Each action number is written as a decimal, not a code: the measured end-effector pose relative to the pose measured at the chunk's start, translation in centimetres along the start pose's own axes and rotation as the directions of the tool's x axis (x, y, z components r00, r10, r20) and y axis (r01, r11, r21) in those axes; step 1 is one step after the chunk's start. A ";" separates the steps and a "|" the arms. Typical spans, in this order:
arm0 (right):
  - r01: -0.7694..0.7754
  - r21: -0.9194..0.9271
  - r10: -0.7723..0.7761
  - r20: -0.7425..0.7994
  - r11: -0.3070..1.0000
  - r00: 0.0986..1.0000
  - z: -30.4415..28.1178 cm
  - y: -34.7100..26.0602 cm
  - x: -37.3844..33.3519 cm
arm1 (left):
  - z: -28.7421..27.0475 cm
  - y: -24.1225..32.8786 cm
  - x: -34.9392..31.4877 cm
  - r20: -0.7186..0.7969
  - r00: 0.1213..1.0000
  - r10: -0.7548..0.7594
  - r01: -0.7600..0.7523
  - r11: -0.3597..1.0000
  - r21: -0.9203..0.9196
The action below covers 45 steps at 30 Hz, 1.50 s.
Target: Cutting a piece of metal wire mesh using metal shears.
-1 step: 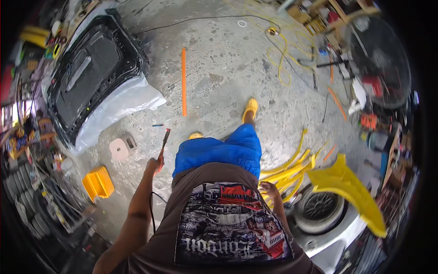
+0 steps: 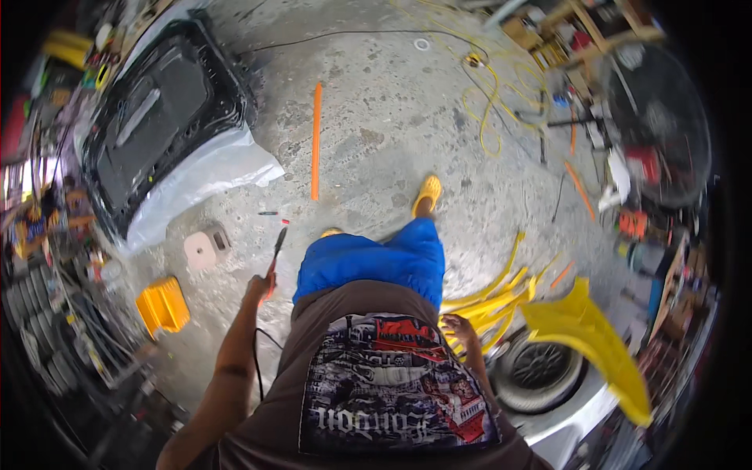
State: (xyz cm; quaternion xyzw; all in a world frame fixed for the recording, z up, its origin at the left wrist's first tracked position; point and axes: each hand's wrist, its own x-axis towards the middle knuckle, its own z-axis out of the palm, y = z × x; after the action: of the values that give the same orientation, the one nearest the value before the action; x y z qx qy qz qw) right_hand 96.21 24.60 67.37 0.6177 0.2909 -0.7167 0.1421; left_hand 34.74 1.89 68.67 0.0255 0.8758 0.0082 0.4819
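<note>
My left hand (image 2: 265,290) is closed around the orange-red handle of a slim, dark-tipped tool (image 2: 280,242), held out over the floor. Just past its tip shows a small red piece (image 2: 286,222), with a thin dark pen-like item (image 2: 268,213) lying beside it. A black cord (image 2: 257,360) hangs along my left forearm; where it joins is hidden. By my right hip, my right hand (image 2: 460,327) hangs with loosely bent fingers and nothing visible in it. Nearest to it are yellow curved strips (image 2: 487,301) on the floor.
At far left, a black car panel (image 2: 168,117) lies on white sheeting (image 2: 207,188). A pink stool (image 2: 202,251) and yellow bin (image 2: 162,305) stand left. An orange strip (image 2: 316,141) lies ahead. To the right are a wheel (image 2: 540,368), yellow fender (image 2: 595,337), yellow hose (image 2: 495,102) and large fan (image 2: 658,117).
The tool in my left hand has drawn back slightly, its tip now just short of the small red piece. The whole view has shifted a little.
</note>
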 end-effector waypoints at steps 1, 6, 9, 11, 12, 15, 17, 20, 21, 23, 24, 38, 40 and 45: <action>-0.023 -0.020 0.023 -0.014 1.000 1.000 -2.2 -2.3 0.7 | 0.7 2.4 -2.4 0.008 0.995 -0.099 0.099 0.995 -0.003; 0.286 -0.461 -0.272 0.099 0.840 0.957 -18.5 -18.4 6.5 | 6.6 0.5 -11.0 0.082 0.892 -0.445 0.453 0.872 -0.188; 0.298 -0.432 -0.306 0.053 0.851 0.950 -25.1 -28.7 6.1 | 9.2 6.1 -14.6 0.225 0.839 -0.496 0.541 0.807 -0.238; 0.297 -0.473 -0.303 0.066 0.829 0.951 -24.7 -34.9 5.5 | 11.3 8.6 -15.8 0.287 0.807 -0.516 0.581 0.779 -0.236; 0.342 -0.484 -0.310 0.147 0.806 0.939 -23.6 -37.7 6.3 | 13.2 6.0 -16.0 0.342 0.799 -0.495 0.587 0.766 -0.262; 0.304 -0.532 -0.211 0.230 0.790 0.950 -20.7 -41.9 7.8 | 17.5 9.6 -17.0 0.336 0.837 -0.431 0.540 0.750 -0.382; 0.283 -0.579 -0.164 0.250 0.765 0.954 -19.3 -43.3 8.6 | 18.1 14.1 -17.5 0.325 0.847 -0.420 0.520 0.778 -0.351; 0.278 -0.693 -0.083 0.301 0.666 0.950 -16.1 -45.7 8.3 | 20.1 15.4 -18.2 0.229 0.870 -0.437 0.492 0.734 -0.468; 0.278 -0.722 -0.046 0.324 0.633 0.945 -15.5 -46.8 8.4 | 20.6 16.1 -18.5 0.208 0.887 -0.412 0.458 0.738 -0.496; 0.269 -0.785 -0.030 0.305 0.558 0.952 -15.1 -49.7 7.9 | 21.2 17.7 -19.5 0.208 0.893 -0.398 0.446 0.731 -0.517; 0.261 -0.821 -0.017 0.293 0.508 0.956 -14.9 -51.2 7.8 | 22.8 17.1 -19.8 0.224 0.885 -0.409 0.461 0.699 -0.546; 0.661 -0.668 0.128 0.664 -0.341 0.737 6.3 -68.9 23.2 | 57.1 21.4 -24.8 -0.032 0.825 -0.565 0.466 0.710 -0.528; 0.611 -0.654 0.096 0.644 -0.446 0.759 10.1 -69.5 24.6 | 57.4 27.8 -20.4 -0.209 0.824 -0.527 0.082 0.476 -0.876; 0.645 -0.611 0.134 0.670 -0.459 0.730 15.1 -64.9 32.8 | 52.7 33.7 -9.9 0.132 0.914 -0.383 0.299 0.417 -0.858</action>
State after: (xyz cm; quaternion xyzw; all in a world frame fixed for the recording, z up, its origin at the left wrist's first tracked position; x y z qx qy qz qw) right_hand 41.04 72.06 52.33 -0.0833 0.8500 -0.2835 0.4361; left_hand 85.77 34.50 50.19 -0.3977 0.7576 0.3483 0.3829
